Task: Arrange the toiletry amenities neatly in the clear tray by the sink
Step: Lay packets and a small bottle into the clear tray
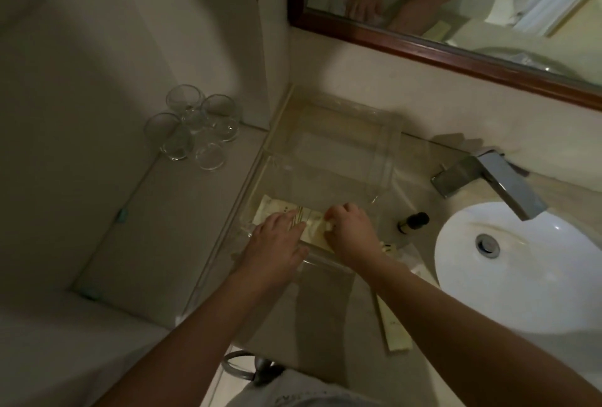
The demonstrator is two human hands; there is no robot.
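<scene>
A clear tray [384,158] lies on the counter left of the sink. In its near end lie pale yellow amenity packets [277,209]. My left hand [277,240] rests flat on the packets, fingers spread. My right hand [350,230] pinches the right end of a packet with curled fingers. A small dark-capped bottle [412,222] stands on the counter just right of the tray. A long cream packet [392,328] lies on the counter near the front, under my right forearm. Another small packet [389,248] peeks out beside my right wrist.
The white sink basin [521,276] sits at the right, with a metal faucet [495,178] over it. Several drinking glasses [195,126] stand on a ledge at the left. A wood-framed mirror [439,48] hangs behind the counter.
</scene>
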